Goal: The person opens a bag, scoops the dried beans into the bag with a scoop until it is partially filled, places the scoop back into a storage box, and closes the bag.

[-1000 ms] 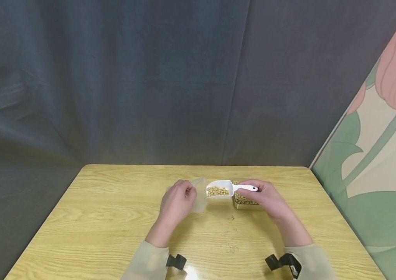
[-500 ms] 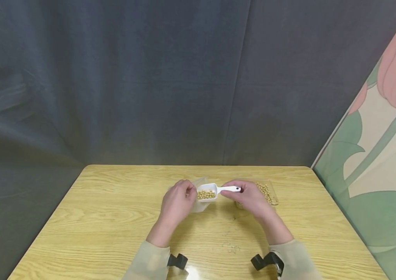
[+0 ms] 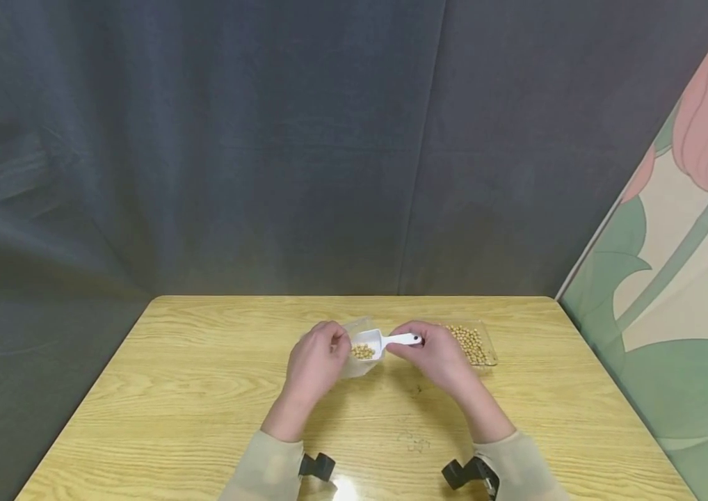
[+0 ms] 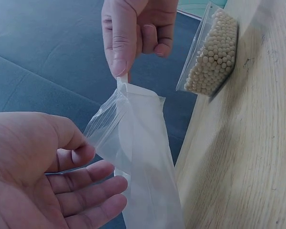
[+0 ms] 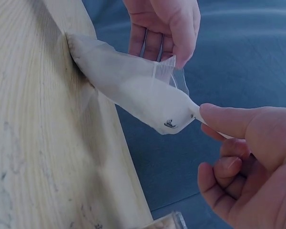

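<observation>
My left hand (image 3: 319,358) pinches the edge of a clear zip bag (image 4: 152,176) between thumb and forefinger, its other fingers loosely bent beside the bag. My right hand (image 3: 432,351) grips the handle of a white scoop (image 3: 374,342) between thumb and fingers. The scoop's bowl lies inside the bag's mouth, with pale yellow soybeans (image 3: 363,351) in it. In the right wrist view the bag slants down, its bottom end at the wooden table. To the right of the scoop, a clear plastic box (image 4: 212,52) full of soybeans stands partly behind my right hand.
The wooden table (image 3: 172,390) reaches a dark curtain (image 3: 279,174) at the back. A flower-patterned cloth (image 3: 692,292) hangs along the right side. Black straps with cameras sit on both wrists.
My right hand has carried the scoop leftward from over the box into the bag's mouth. Fewer soybeans show in the scoop now. My left hand has stayed in place.
</observation>
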Tool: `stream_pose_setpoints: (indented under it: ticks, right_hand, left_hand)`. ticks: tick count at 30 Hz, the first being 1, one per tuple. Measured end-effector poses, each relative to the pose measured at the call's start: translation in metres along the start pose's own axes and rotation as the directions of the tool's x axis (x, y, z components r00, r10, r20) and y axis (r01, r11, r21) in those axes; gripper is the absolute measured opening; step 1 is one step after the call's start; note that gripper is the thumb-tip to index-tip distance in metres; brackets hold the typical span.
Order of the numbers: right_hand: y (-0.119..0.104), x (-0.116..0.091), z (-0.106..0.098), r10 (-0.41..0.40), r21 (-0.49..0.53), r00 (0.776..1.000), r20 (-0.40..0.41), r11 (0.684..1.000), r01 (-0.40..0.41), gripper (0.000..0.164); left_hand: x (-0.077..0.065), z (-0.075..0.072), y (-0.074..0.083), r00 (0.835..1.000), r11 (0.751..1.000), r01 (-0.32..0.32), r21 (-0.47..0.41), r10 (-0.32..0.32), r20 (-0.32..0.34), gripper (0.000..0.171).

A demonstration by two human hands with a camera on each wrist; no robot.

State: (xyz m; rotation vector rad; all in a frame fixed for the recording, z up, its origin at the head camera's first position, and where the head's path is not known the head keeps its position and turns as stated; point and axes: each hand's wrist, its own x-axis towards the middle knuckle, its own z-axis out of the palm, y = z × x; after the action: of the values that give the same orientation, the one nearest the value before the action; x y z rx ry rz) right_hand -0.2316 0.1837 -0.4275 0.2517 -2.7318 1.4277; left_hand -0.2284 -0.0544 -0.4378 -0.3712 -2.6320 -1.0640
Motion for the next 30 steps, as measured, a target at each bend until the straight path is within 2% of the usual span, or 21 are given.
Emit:
stream_pose_setpoints:
  ticks: [8,13,23,30]
  right_hand:
    - [-0.008,-0.005,-0.001,-0.065,-0.085,0.998,-0.025,0.994,0.062,0.011]
    - [-0.009,-0.008,-0.003,-0.079,-0.092,0.996,-0.043,0.993,0.075,0.013]
    - [-0.007,-0.013,-0.015,-0.028,0.041,0.999,-0.034,0.999,0.03,0.013]
    - [-0.001,-0.018,-0.029,0.021,0.15,0.999,-0.039,0.989,-0.015,0.024]
  left_hand:
    - [0.0,0.0,0.002,1.0,1.0,0.011,-0.002,-0.011,0.007,0.018]
    - [0.0,0.001,0.002,1.0,1.0,0.014,0.009,-0.015,0.014,0.018]
    - [-0.001,0.001,0.001,1.0,1.0,0.005,0.007,-0.005,0.018,0.016]
    - [-0.001,0.001,-0.002,1.0,1.0,-0.014,-0.004,0.014,0.024,0.016]
